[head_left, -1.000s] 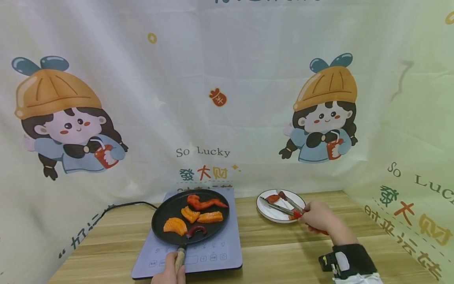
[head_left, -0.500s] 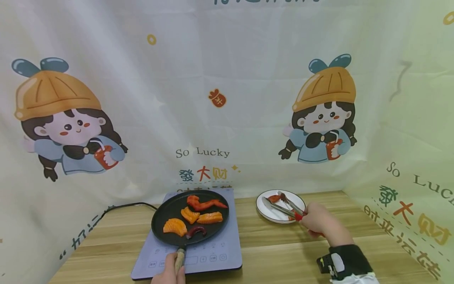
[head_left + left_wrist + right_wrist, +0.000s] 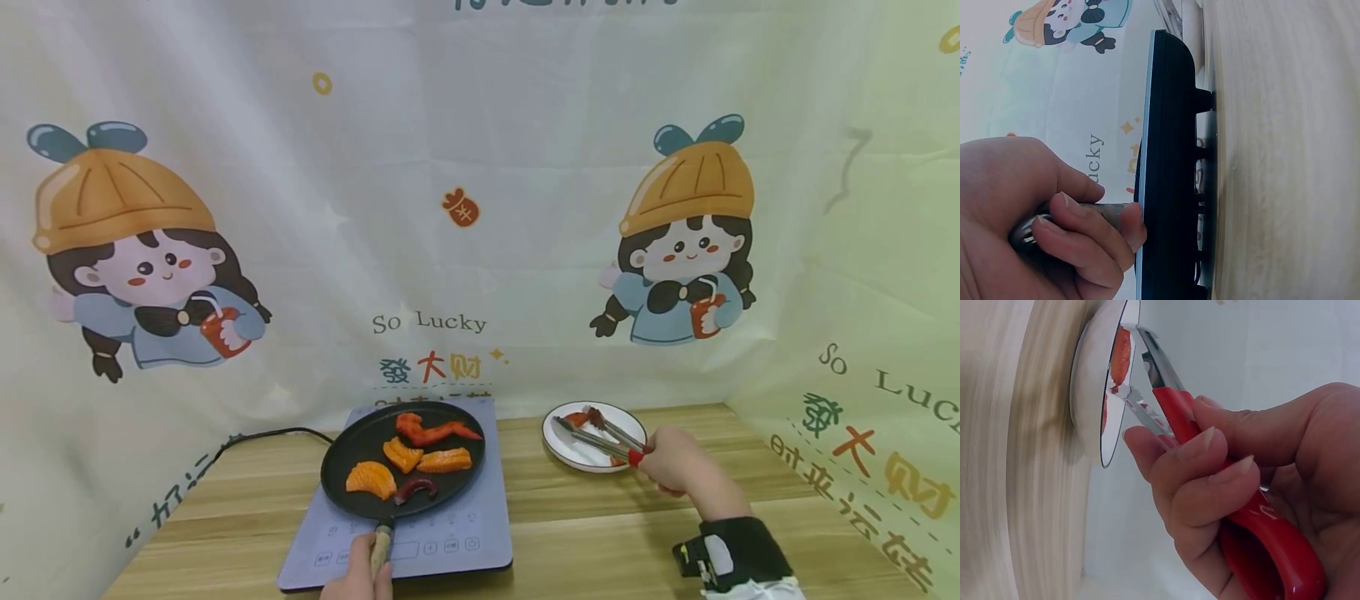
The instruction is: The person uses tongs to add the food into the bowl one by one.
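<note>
My left hand (image 3: 358, 575) grips the wooden handle (image 3: 381, 546) of a black frying pan (image 3: 360, 508) resting on an induction cooker (image 3: 491, 500). In the pan lie a red chicken wing (image 3: 431, 430), several orange pieces like salmon (image 3: 444, 459) and a dark red curved piece (image 3: 415, 489). My right hand (image 3: 675, 462) holds metal tongs with red handles (image 3: 1179, 412), fingers curled round the grips. Their tips stand apart over a white plate (image 3: 558, 450), on either side of a reddish food piece (image 3: 1120, 356). Another reddish bit (image 3: 617, 460) lies at the plate's near side.
A black power cord (image 3: 277, 431) runs left from behind the cooker. The wooden table (image 3: 570, 533) stretches between cooker and plate. A printed cloth (image 3: 525, 250) hangs behind and at both sides. My right wrist bears a black strap with a small device (image 3: 712, 557).
The tongs have shifted slightly over the plate, their tips a little closer together. My left hand and the pan have stayed in place.
</note>
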